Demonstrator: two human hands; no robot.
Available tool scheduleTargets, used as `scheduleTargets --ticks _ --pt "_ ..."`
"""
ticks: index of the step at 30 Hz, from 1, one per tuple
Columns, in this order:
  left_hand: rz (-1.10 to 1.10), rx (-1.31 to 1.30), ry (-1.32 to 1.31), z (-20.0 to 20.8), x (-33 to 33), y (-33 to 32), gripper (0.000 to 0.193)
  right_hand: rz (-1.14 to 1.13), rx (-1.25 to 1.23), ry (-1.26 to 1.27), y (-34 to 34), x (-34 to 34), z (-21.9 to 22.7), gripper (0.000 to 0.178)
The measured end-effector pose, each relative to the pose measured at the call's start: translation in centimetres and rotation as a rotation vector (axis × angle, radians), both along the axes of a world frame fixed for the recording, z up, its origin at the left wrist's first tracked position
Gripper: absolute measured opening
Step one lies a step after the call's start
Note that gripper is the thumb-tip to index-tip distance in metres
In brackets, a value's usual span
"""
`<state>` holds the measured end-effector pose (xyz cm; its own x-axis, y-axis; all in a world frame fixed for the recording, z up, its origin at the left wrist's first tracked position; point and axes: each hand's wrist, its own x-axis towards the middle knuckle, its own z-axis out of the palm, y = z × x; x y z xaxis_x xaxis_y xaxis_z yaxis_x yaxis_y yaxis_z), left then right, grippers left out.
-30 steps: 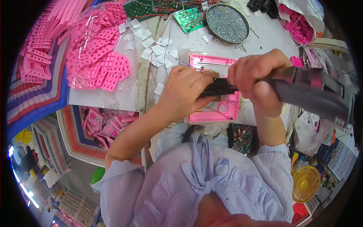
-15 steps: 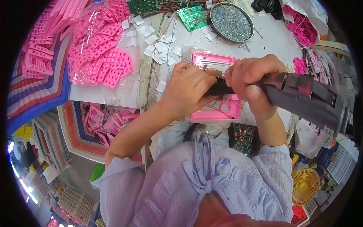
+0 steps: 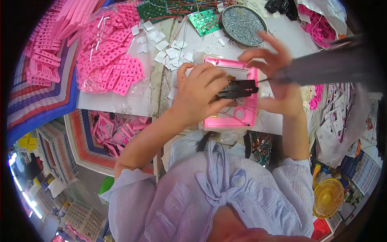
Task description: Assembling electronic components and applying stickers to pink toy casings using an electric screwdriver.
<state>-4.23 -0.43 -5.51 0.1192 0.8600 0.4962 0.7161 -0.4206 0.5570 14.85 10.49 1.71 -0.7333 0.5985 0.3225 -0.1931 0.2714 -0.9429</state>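
My left hand is closed around a black plastic part, with the thumb below it and the fingers above. It holds this part over a pink plastic case, where thin wires and a round ring show. A dark electric screwdriver, smeared by motion, slants in from the right, its thin bit ending just right of the black part. My right hand is behind the screwdriver's nose, fingers spread and not wrapped around it. Whether the palm touches the tool, I cannot tell.
A round tin of small screws stands at the back beside a green circuit board. White squares lie scattered left of the case. A clear bag of pink keypads and a bin of pink parts are at left.
My right hand has loosened from the screwdriver and spread its fingers. The screwdriver has swung up and away from the black part, which my left hand keeps holding.
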Motion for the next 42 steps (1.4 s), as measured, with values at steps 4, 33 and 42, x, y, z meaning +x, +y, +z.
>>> scheduleTargets --ticks 4,33,42 --pt "0.02 -0.091 -0.047 -0.2 -0.5 0.4 0.058 -0.081 0.473 -0.585 -0.4 3.0 -1.9 0.068" --pt "0.216 -0.135 0.284 1.9 1.7 -0.1 0.052 -0.254 0.691 -0.609 1.2 2.1 -4.9 0.039" --pt "0.028 -0.122 0.055 1.9 -2.1 10.9 0.02 -0.576 1.264 -0.376 2.4 9.2 6.9 0.033"
